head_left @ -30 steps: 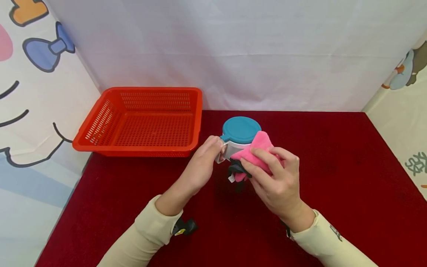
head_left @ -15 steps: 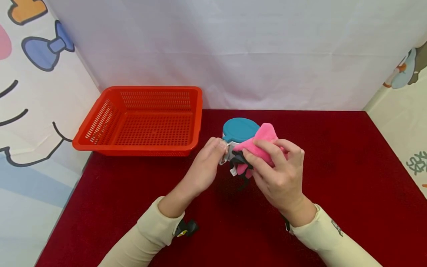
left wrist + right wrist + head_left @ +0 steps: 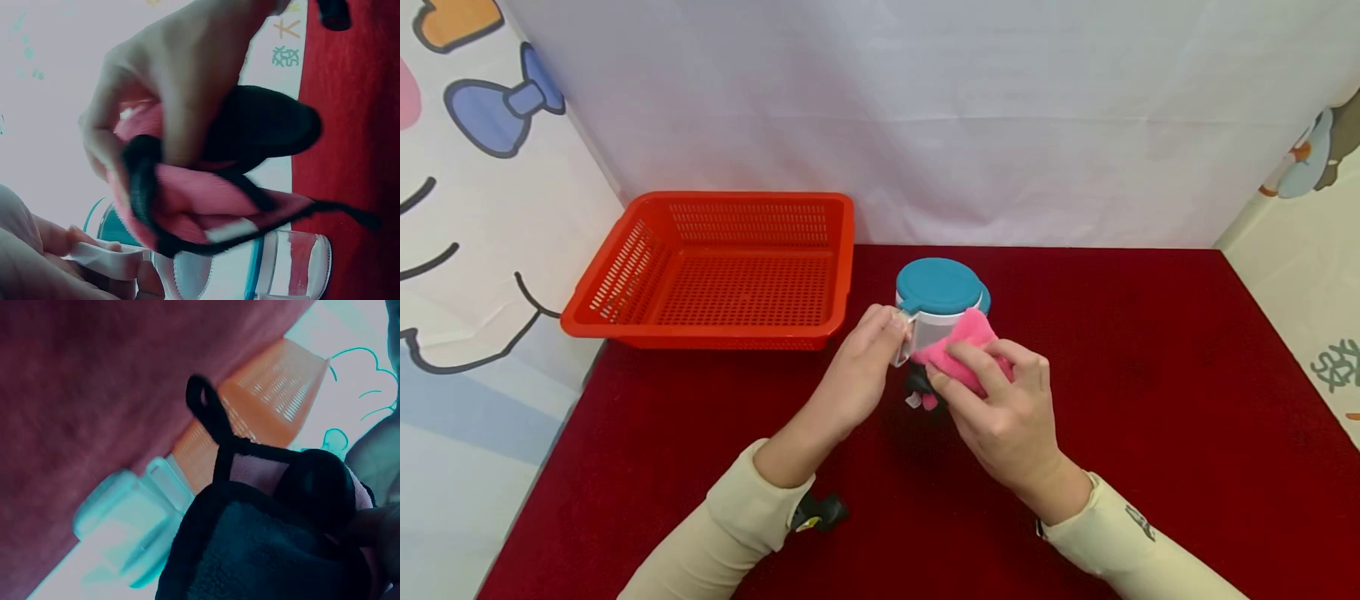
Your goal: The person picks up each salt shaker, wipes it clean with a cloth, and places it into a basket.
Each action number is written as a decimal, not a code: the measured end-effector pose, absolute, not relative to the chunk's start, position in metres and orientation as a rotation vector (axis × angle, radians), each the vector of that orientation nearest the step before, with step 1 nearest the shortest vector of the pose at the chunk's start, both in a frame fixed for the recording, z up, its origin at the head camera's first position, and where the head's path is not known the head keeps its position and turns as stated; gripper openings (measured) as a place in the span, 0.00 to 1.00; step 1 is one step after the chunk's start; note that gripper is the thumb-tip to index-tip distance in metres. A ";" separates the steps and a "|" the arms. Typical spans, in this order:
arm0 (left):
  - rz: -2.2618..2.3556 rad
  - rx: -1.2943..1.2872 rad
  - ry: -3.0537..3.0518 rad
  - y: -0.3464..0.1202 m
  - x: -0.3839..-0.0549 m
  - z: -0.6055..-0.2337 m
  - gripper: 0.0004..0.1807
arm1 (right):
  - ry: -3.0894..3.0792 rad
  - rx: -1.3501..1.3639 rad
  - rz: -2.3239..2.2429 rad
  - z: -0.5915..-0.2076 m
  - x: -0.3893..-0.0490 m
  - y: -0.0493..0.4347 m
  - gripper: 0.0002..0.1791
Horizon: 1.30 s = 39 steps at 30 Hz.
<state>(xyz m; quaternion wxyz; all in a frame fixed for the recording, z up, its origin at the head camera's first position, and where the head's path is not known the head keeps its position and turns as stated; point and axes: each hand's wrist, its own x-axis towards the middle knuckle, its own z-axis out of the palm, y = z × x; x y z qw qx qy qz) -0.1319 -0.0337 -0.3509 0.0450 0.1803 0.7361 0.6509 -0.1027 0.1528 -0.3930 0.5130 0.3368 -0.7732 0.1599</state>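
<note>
A lidded plastic pitcher (image 3: 929, 332) with a teal lid (image 3: 938, 283) stands out in front of the person, its pale see-through body below the lid. My left hand (image 3: 853, 375) grips the handle; in the left wrist view the fingers curl round that white handle (image 3: 109, 259). In my right hand (image 3: 1000, 412) is a pink cloth (image 3: 972, 333), bunched up and held against the pitcher's near right side. Black edging and a dark underside (image 3: 262, 550) show on the cloth, along with a black hanging loop (image 3: 203, 403). The cloth hides part of the pitcher's body.
A red perforated basket (image 3: 737, 337) sits at the back left, left of the pitcher. Dark red fabric (image 3: 1150, 375) covers the table. A white curtain (image 3: 1037, 125) hangs behind, with printed panels on both sides. A black wrist device (image 3: 823, 512) shows by the left sleeve.
My right hand has moved left and down a little, carrying the pink cloth lower on the pitcher's side. More of the lid and body now shows. The left hand has kept its grip on the handle.
</note>
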 end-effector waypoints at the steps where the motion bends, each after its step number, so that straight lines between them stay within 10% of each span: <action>1: 2.006 0.539 2.231 -0.034 -0.132 -0.350 0.12 | -1.869 0.817 0.385 -0.396 -0.102 0.153 0.09; 20: 2.060 0.536 2.102 -0.043 -0.136 -0.349 0.12 | -1.816 0.678 0.881 -0.352 -0.099 0.167 0.14; 39: 2.141 0.640 2.071 -0.052 -0.138 -0.340 0.13 | -1.924 0.770 0.913 -0.389 -0.093 0.171 0.12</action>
